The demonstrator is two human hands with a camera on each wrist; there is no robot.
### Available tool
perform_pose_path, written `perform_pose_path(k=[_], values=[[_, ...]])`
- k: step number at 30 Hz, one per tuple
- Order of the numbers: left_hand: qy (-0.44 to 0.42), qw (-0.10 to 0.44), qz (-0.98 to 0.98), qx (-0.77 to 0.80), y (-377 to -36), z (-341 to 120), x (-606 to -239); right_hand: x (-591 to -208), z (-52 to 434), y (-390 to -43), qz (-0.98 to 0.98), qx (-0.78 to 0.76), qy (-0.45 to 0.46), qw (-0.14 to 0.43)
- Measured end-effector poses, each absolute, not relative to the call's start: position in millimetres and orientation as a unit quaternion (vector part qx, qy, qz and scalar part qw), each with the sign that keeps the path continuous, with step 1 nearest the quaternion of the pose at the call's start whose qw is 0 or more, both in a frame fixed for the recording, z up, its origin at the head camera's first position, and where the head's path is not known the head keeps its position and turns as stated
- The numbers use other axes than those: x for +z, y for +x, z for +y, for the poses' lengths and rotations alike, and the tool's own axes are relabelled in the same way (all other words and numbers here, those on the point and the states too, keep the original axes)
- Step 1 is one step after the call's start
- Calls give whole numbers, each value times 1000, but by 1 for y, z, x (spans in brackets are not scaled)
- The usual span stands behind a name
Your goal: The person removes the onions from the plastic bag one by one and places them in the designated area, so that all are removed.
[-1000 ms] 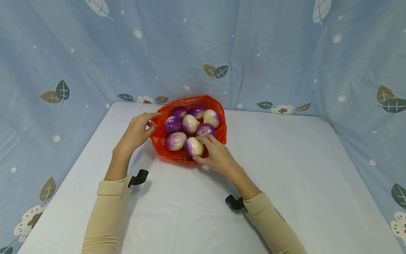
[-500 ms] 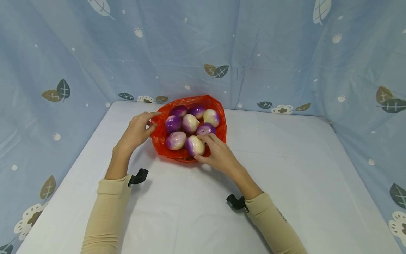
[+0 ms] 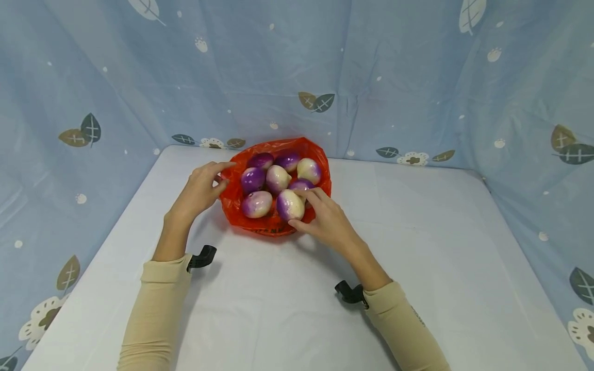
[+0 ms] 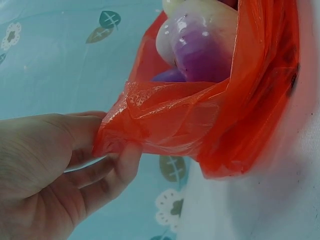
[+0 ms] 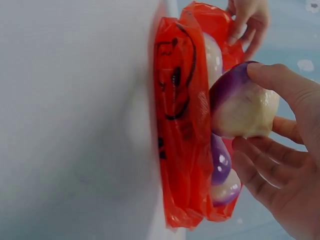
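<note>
An open red plastic bag point(image 3: 234, 205) lies at the far middle of the white table point(image 3: 417, 257) and holds several purple-and-white turnips point(image 3: 277, 179). My left hand point(image 3: 200, 190) pinches the bag's left rim point(image 4: 150, 125) between thumb and fingers. My right hand point(image 3: 325, 219) grips the nearest turnip point(image 3: 290, 204), seen close in the right wrist view as a purple-and-cream turnip point(image 5: 240, 102) held by thumb and fingers just above the bag point(image 5: 182, 125). Another purple turnip point(image 4: 200, 45) shows inside the bag in the left wrist view.
A blue cloth with leaf and flower prints point(image 3: 417, 77) walls in the table at the back and on both sides. Black wrist-camera mounts point(image 3: 202, 257) sit on both beige sleeves. Bare white tabletop lies to the front and right of the bag.
My right hand has closed round the front turnip and lifted it slightly up and to the right. The left hand stays on the bag's rim.
</note>
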State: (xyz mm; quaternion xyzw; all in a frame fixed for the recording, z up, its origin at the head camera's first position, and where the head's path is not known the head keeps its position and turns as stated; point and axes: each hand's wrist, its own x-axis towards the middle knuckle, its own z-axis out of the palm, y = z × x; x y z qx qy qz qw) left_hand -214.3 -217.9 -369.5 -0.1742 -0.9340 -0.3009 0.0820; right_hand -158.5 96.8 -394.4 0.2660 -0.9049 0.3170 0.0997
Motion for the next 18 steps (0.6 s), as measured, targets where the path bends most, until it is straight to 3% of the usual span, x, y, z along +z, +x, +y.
perform_pose_path(k=[18], values=[[-182, 91, -932, -299, -215, -218, -368, -382, 128, -168, -899, 350, 225, 138]])
